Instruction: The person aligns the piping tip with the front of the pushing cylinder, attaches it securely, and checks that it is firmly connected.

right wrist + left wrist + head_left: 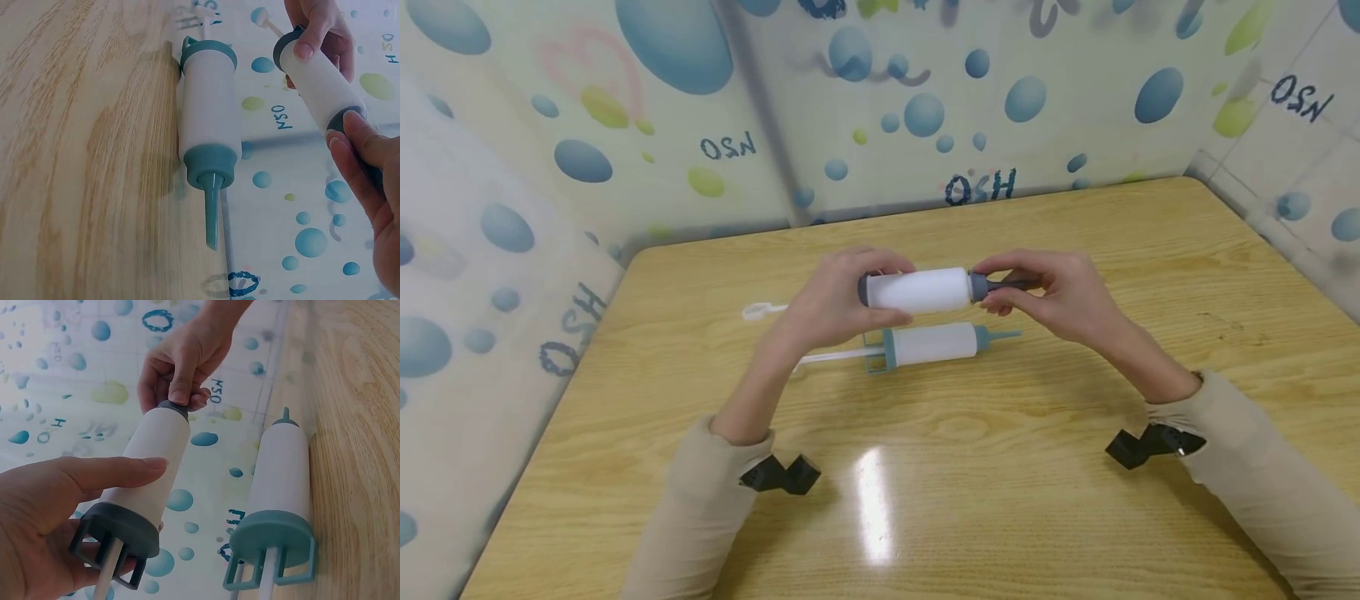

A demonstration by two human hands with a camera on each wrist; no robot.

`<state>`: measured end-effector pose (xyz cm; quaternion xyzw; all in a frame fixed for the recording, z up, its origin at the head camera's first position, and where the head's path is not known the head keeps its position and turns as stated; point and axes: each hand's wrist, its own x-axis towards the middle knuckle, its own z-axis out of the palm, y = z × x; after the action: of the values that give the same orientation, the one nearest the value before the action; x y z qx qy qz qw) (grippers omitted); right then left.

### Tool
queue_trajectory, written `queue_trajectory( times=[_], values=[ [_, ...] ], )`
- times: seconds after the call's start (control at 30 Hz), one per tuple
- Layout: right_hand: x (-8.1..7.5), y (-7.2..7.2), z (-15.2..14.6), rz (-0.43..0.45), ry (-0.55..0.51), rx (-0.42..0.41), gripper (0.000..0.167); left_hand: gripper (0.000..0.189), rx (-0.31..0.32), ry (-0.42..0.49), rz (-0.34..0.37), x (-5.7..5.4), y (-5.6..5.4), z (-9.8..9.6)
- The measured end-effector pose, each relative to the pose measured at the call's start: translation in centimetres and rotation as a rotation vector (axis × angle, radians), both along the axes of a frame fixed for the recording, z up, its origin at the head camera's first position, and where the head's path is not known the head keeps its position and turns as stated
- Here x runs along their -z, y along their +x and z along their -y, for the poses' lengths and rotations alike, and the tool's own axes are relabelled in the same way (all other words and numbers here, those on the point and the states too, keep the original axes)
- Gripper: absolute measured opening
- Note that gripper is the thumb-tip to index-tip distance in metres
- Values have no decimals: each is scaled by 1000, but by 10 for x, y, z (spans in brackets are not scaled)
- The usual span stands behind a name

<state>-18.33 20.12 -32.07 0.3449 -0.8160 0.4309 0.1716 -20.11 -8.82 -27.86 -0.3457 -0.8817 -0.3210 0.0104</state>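
Observation:
Between the hands is a large white syringe (921, 290) with dark grey end fittings, lying nearly level above the table. My left hand (823, 304) grips its barrel near the flanged end, thumb along the side in the left wrist view. From that end a white plunger rod with a ring tip (758, 311) sticks out to the left. My right hand (1060, 292) pinches the dark nozzle cap (978, 286) with thumb and fingers, partly hiding the nozzle. Just nearer to me, a second white syringe (934, 343) with teal fittings rests on the wood, its tapered nozzle (212, 212) pointing right.
The wooden table (970, 475) reaches back to a wall (880, 125) patterned with blue and green bubbles, with another wall on the left. Black wrist cameras (780, 474) sit on both sleeves.

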Motion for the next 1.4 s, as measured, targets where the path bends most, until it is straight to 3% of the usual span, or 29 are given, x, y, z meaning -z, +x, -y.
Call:
queue_trajectory(
  times=[0.5,0.7,0.87,1.13,1.4],
  values=[
    [2,-4,-2,55,-49,-76,30,47,10,37,-42,0,2,-3],
    [2,-2,-1,73,-65,-64,24,47,16,42,-51,0,3,-4],
    [3,-3,0,55,-111,-55,30,48,12,45,-54,0,3,-6],
    [3,-4,0,72,-124,-128,48,50,-5,57,-36,-1,3,-5],
    [2,-3,-3,76,-70,-95,31,48,1,63,-56,0,4,-6]
  ],
)
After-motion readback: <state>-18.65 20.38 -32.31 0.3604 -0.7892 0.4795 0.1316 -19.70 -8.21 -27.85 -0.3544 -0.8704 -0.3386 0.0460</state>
